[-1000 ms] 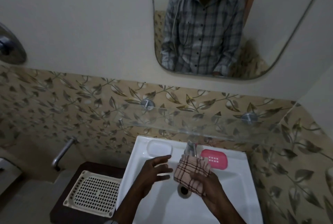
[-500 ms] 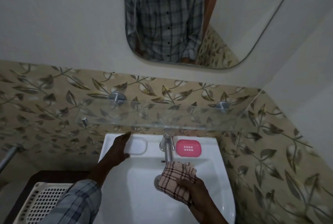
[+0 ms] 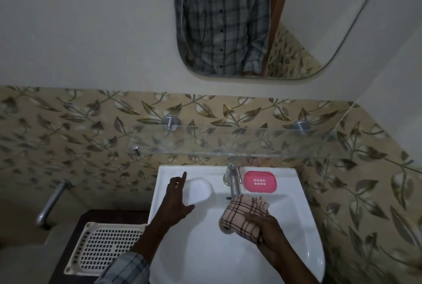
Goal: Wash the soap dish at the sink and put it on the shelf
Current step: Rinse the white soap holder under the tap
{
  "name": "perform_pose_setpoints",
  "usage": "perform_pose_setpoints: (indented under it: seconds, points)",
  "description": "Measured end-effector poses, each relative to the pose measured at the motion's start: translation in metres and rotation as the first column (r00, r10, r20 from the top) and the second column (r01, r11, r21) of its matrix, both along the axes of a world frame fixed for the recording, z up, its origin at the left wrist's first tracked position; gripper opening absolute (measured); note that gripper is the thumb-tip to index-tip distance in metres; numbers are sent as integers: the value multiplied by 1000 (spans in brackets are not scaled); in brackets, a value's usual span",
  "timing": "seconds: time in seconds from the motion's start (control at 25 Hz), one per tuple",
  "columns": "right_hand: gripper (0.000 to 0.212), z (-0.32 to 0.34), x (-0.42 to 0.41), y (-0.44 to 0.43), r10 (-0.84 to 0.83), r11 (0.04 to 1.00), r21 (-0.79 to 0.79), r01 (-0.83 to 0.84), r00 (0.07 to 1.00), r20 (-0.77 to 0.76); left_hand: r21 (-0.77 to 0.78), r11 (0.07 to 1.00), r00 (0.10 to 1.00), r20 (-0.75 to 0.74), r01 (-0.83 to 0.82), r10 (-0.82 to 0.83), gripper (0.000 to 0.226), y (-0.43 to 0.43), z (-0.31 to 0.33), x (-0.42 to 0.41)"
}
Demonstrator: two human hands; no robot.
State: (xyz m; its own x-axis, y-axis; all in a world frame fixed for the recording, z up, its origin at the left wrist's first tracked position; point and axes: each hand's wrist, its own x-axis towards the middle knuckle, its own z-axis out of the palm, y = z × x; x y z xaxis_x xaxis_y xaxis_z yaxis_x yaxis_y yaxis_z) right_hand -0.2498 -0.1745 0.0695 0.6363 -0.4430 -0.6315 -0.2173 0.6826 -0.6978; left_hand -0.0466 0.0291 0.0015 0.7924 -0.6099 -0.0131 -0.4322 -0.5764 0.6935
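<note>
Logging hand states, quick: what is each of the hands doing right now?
Left hand: open, fingers spread over the sink ledge, holding nothing.
Right hand: closed, gripping the checked cloth.

Pink dish [image 3: 259, 181] on the sink [image 3: 205, 249] rim.
Flat, rounded, pale slots in its middle; it sits back right, just below the clear glass shelf [image 3: 228, 144].

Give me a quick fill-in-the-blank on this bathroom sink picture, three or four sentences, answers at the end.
The soap dish on the sink ledge is coloured ____.
In this view it lies ____ of the tap.
The right hand grips a checked ____.
The left hand, fingers straight, holds ____.
Answers: pink; right; cloth; nothing.
</note>
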Motion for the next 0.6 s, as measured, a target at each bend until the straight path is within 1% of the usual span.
perform_pose_setpoints:
  seconds: [0.12, 0.2, 0.36, 0.48, 0.6]
  points:
    - [32, -4, 3, -6, -28, 999, 21, 28, 1000, -7, -28, 999, 996, 80, 46, -44, 114, -10, 7, -29]
    - [33, -6, 4, -9, -31, 998, 45, 31, 1000, -2, -8, 994, 982, 150, 113, -110, 110, -15, 11, -43]
    - [33, -4, 8, -15, -30, 998, 49, 30, 1000, -6, 147, 942, 901, 280, 301, -331, 106, -34, 25, -63]
    - [35, -3, 13, -17, -13, 1000, 14, 13, 1000, -15, 289, 888, 800, 395, 358, -452, 105, -51, 38, -74]
    - [35, -2, 14, -17, -8, 1000, -5, 8, 1000, -5, 465, 812, 652, 500, 354, -571, 110, -56, 47, -72]
